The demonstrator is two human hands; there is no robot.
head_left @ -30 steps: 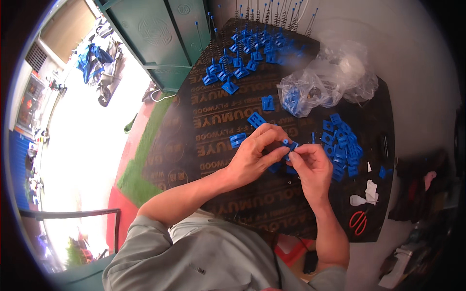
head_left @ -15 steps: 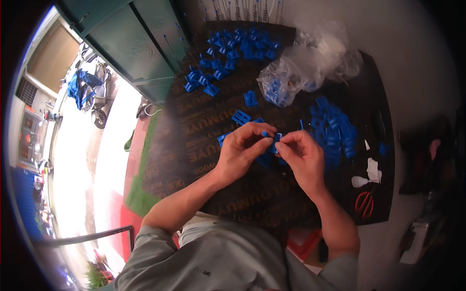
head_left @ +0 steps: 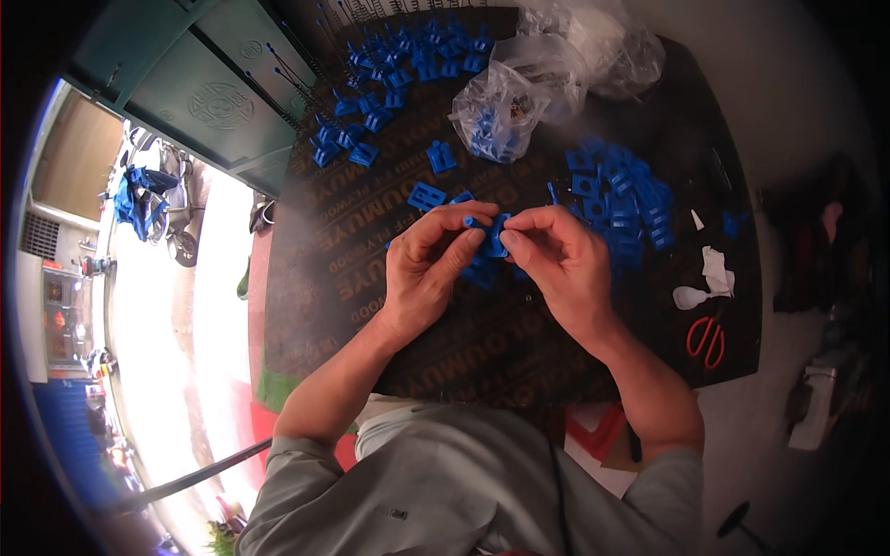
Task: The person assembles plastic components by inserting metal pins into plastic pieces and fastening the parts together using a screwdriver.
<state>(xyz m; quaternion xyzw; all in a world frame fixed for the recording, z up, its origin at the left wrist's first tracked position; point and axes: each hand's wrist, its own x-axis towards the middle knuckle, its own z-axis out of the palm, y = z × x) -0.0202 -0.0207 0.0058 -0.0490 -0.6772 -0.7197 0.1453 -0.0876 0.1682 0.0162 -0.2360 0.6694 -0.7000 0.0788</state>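
The small blue plastic piece is right between the two hands, up in front of the person's tummy and over the dark plywood table. The left hand is on its left side. Its thumb and pointing finger are bent in and pinch a little round blue knob. I can't tell if the knob is part of the same piece, because the fingers hide where they meet. The right hand is on the other side. Its thumb and pointing finger pinch the right edge of the piece. The two hands are very near each other, with their fingertips pointing in.

Just under the hands, some more blue bits lie on the table. A flat blue part lies near the left hand, a little farther out. Past the right hand there is a big heap of blue parts. Farther away, a clear plastic bag has blue things inside. To the left of the bag are lots of blue bases, and some thin springs stand up near them. Over on the right side are red-handled scissors, a white spoon-shaped thing and a crumpled white paper.
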